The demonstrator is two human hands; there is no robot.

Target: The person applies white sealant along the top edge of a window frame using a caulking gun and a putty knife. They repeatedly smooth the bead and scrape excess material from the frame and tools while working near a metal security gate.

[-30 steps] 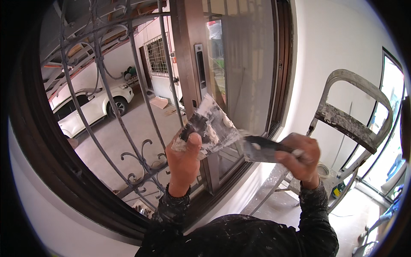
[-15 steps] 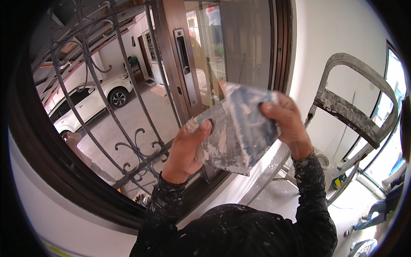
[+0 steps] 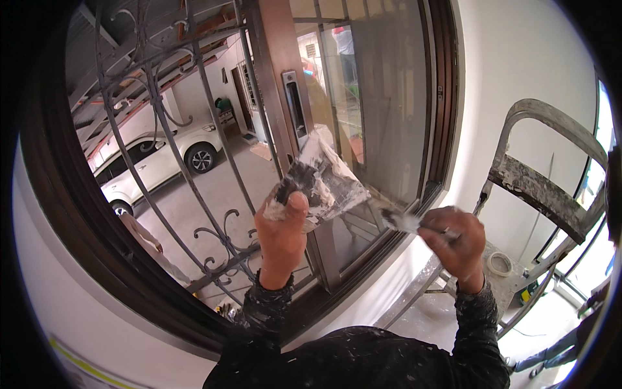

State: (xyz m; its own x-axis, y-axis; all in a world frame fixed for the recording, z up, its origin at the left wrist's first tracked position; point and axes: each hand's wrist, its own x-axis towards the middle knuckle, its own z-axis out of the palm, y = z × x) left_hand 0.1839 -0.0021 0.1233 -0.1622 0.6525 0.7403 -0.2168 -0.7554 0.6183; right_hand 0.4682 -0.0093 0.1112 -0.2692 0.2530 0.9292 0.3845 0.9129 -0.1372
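Observation:
My left hand (image 3: 282, 240) is closed round a flat putty spreader (image 3: 330, 181), its thumb pressed on the near face. Lumps and smears of pale putty cover that dark, roughly square blade. To its right, my right hand (image 3: 455, 243) grips a second putty spreader (image 3: 403, 221), turned nearly edge-on and blurred by motion. White putty coats what shows of it; its handle end is hidden in my fingers. The far edge of this spreader is close to the right corner of the left one; I cannot tell whether they touch.
Ahead stands a brown-framed sliding window (image 3: 447, 104), with a dark iron grille (image 3: 207, 84) at left. Beyond the grille are a white car (image 3: 155, 159) and part of a person. A paint-spattered ladder (image 3: 538, 191) with a tape roll (image 3: 499, 264) stands right, near another person's jeans (image 3: 551, 350).
The two spreaders have come apart. My right hand has moved down and right, turning its blue-faced spreader edge-on. Putty now lies thicker on the left spreader. The view has shifted slightly.

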